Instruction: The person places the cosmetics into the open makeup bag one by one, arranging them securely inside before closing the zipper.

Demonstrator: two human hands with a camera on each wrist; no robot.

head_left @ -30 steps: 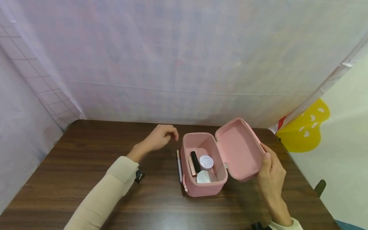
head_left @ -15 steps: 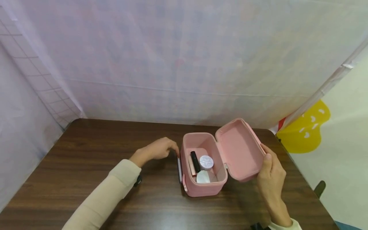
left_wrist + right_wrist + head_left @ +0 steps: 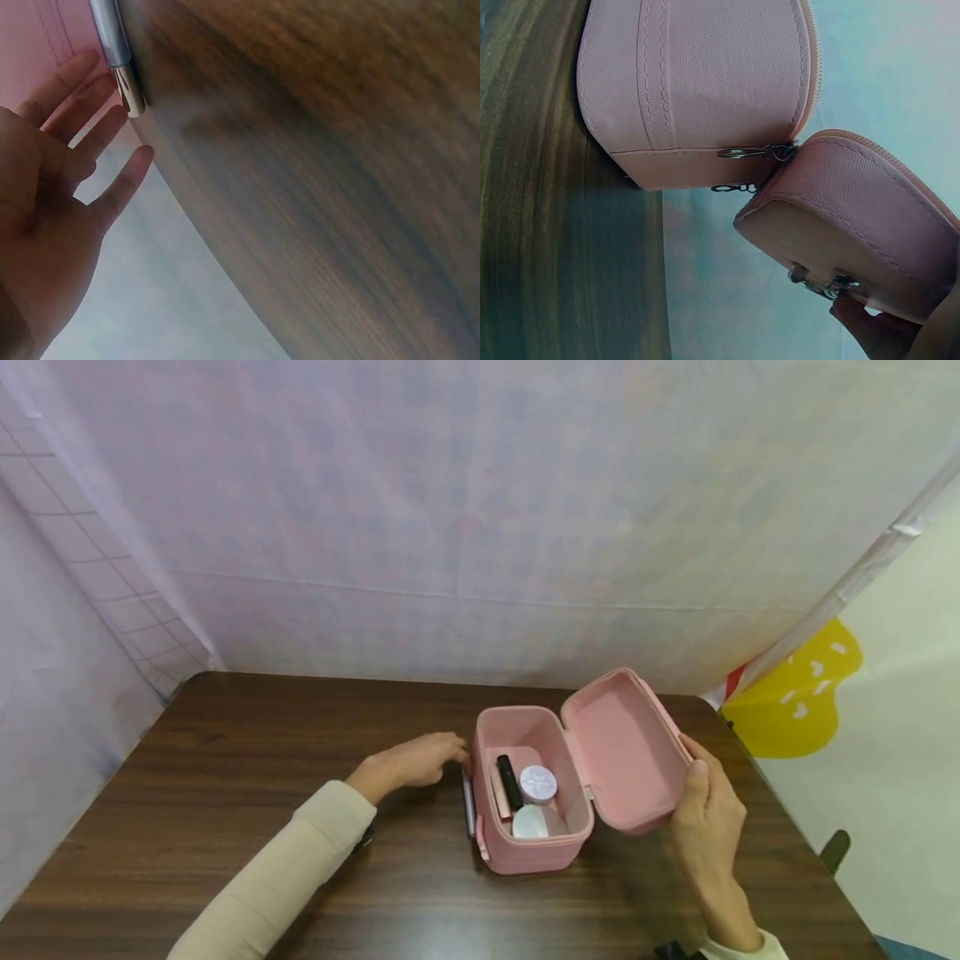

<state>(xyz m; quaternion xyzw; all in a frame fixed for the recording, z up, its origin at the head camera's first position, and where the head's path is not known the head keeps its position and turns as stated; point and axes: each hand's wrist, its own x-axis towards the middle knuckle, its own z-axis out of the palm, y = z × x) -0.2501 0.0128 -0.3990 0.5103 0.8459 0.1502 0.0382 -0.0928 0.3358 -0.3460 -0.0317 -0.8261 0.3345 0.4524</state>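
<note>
A pink zip-up cosmetic case stands on the table, its lid swung out to the right. My right hand grips the lid's outer edge, thumb on the inner side; in the right wrist view a finger lies by the metal fitting on the lid's top. Along the case's left wall lies a slim silver pen-like stick with a gold end. My left hand is there, fingers spread and fairly straight, fingertips right at the gold end. Inside sit a black tube, a pale pink tube and two round compacts.
The dark wood table backs onto a pale hanging curtain. A yellow shape shows on the right-hand cloth. Metal zip pulls hang at the case's hinge side.
My left hand has come down from above the stick's far end to reach it beside the case. My right hand, the lid and the case have stayed put.
</note>
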